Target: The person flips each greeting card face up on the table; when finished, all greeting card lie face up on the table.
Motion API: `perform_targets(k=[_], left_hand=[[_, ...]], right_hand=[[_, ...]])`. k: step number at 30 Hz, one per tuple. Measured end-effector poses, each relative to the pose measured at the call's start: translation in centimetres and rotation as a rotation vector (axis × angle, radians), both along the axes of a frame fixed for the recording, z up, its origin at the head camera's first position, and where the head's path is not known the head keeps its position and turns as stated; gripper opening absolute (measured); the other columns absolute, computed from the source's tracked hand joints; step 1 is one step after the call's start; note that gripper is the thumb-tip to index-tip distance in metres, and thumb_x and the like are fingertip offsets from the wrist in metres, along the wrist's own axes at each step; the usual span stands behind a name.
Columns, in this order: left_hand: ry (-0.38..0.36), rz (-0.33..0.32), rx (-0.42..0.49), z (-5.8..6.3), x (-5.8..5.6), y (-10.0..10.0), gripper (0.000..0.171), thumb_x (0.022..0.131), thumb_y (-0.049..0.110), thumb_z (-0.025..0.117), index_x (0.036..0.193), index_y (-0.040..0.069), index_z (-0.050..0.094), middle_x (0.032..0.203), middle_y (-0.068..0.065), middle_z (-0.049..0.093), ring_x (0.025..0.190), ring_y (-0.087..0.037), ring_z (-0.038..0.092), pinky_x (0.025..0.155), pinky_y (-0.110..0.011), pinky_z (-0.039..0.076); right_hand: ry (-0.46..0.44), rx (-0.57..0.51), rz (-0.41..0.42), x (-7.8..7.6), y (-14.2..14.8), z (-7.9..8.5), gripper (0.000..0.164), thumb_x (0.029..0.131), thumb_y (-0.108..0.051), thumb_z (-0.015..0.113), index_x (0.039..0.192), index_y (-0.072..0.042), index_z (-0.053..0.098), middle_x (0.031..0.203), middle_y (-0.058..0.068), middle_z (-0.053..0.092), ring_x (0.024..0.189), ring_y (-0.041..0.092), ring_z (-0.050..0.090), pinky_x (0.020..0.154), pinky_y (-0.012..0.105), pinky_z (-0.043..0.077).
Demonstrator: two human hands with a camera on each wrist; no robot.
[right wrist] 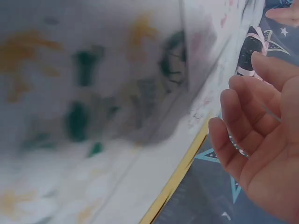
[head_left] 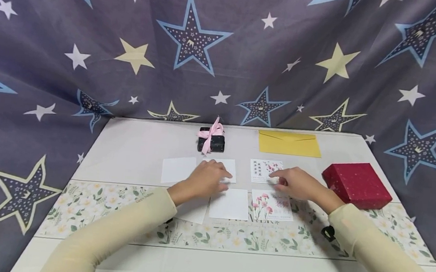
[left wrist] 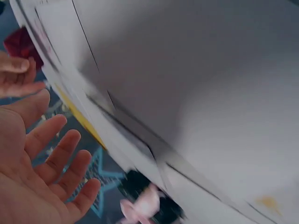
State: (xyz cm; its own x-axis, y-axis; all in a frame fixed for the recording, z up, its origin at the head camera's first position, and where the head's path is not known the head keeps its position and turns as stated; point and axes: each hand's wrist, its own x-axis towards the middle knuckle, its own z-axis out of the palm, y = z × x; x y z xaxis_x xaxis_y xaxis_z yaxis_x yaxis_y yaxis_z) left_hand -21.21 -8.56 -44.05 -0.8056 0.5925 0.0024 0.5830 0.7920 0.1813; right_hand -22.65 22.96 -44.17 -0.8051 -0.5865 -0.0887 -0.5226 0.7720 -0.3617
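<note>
In the head view my left hand is over the white cards, fingers loosely bent; the left wrist view shows them spread with nothing in the palm. Around it lie blank cards: an upper left card, an upper middle card, a lower middle card and a lower left card partly hidden by my forearm. My right hand has its index fingertip right over the card with small pink blossoms and black writing. Just below that is a card with pink carnations. No object shows in the right palm.
A black box with a pink ribbon bow stands at the table's back. A yellow envelope lies back right. The dark red box sits beyond my right wrist. A floral band crosses the table, and a star-patterned curtain hangs behind.
</note>
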Motion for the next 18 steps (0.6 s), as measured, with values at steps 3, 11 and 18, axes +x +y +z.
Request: perform_targets(k=[3,11,18], left_hand=[[0.022,0.042,0.027,0.1,-0.6,-1.9,0.034,0.093,0.032,0.073,0.124,0.019,0.074,0.122,-0.007,0.072,0.115,-0.031,0.063,0.094,-0.051,0.05],[0.041,0.145,0.015,-0.2,-1.8,-5.7,0.038,0.091,0.033,0.076,0.126,0.019,0.073,0.125,-0.007,0.072,0.114,-0.032,0.064,0.093,-0.053,0.051],[0.005,0.188,0.005,-1.1,-2.5,-6.8,0.042,0.09,0.034,0.077,0.128,0.017,0.072,0.126,-0.01,0.071,0.116,-0.033,0.063,0.096,-0.054,0.05]], right_hand=[[0.029,-0.008,0.011,-0.8,-0.8,0.4,0.037,0.094,-0.019,0.072,0.129,-0.007,0.07,0.083,-0.003,0.072,0.067,0.005,0.055,0.07,0.029,0.05],[0.023,-0.047,0.02,-2.8,-3.0,0.7,0.039,0.095,-0.019,0.071,0.131,-0.006,0.068,0.093,0.002,0.075,0.074,0.007,0.061,0.073,0.031,0.054],[0.02,-0.092,0.049,-4.2,-4.6,-0.4,0.037,0.094,-0.017,0.069,0.129,-0.003,0.069,0.096,0.005,0.077,0.08,0.013,0.068,0.081,0.037,0.057]])
